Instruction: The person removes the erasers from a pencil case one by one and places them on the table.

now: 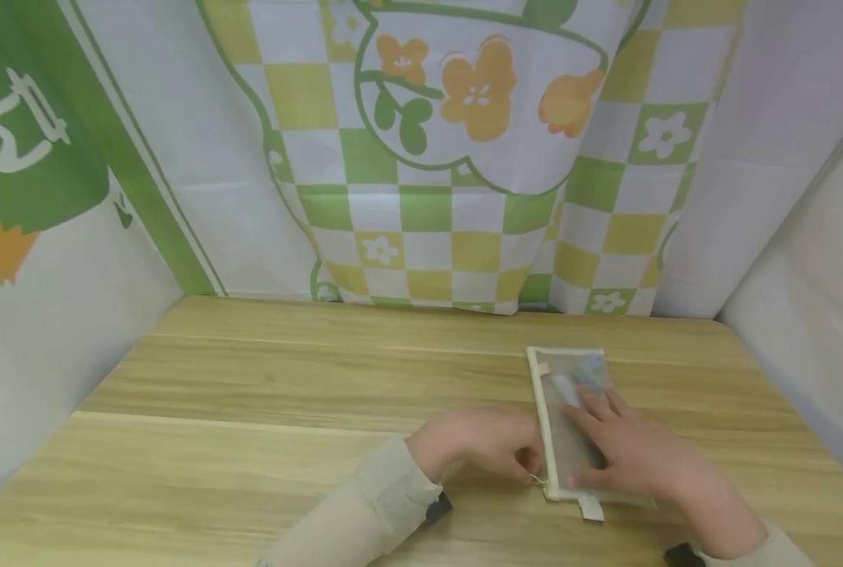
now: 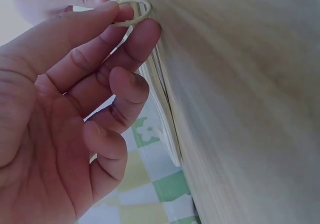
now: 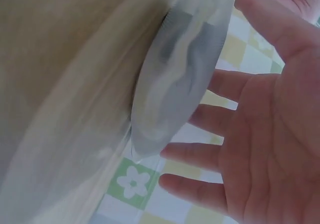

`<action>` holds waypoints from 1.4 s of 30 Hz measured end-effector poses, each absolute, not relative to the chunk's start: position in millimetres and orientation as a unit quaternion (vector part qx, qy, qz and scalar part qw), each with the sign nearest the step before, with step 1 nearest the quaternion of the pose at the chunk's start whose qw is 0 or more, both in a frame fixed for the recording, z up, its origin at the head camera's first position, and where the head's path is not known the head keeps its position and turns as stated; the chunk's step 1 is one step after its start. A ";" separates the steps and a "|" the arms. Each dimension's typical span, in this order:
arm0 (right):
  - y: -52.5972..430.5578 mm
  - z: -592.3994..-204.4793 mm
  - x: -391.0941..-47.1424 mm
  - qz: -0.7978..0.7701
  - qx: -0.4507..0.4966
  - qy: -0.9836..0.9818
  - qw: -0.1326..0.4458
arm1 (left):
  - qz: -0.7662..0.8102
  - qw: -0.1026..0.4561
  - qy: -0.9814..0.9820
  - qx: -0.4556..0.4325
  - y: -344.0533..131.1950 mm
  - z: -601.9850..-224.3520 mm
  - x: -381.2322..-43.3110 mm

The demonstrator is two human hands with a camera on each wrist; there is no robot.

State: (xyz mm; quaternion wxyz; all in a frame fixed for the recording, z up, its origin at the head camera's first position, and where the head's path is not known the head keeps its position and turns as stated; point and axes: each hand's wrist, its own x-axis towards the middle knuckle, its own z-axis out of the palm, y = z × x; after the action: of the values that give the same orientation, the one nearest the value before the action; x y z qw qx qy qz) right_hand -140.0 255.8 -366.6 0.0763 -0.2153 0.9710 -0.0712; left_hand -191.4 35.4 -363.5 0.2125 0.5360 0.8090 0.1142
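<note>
A see-through zip pouch (image 1: pixel 559 449) with cream edging lies on the table at the right in the head view. Between thumb and fingertips, my left hand (image 1: pixel 488 441) pinches the cord loop (image 2: pixel 148 9) of the zipper, at the pouch's near left corner. The remaining fingers of that hand curl loosely. My right hand (image 1: pixel 634 453), fingers spread and fairly straight, rests on top of the pouch. Inside, a pale blue item (image 1: pixel 592 368) and a whitish one show through; their kind cannot be made out. The pouch's side bulges in the right wrist view.
The wooden table (image 1: pixel 287 370) runs back to a hanging cloth (image 1: pixel 421 213) with green and yellow checks and flowers. White cloth also hangs at both sides. A small white tag (image 1: pixel 591 508) sticks out from the pouch's near edge.
</note>
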 end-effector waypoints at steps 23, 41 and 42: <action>253.2 -375.0 -145.3 -0.011 -0.270 0.962 0.035 | 0.085 0.203 0.817 0.533 50.9 -362.9 -206.6; 255.5 -378.5 -146.3 -0.018 -0.277 0.960 0.037 | 0.101 0.243 0.802 0.536 56.1 -363.8 -217.5; 255.6 -378.4 -145.9 -0.020 -0.277 0.960 0.040 | 0.099 0.244 0.803 0.534 56.4 -364.0 -217.4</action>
State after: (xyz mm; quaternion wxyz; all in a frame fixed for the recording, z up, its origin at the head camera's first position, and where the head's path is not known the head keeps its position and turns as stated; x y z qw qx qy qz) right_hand -145.9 255.6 -378.4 0.0398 -0.2774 0.9597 -0.0202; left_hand -217.4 56.4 -364.0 0.2442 0.5344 0.8031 0.0993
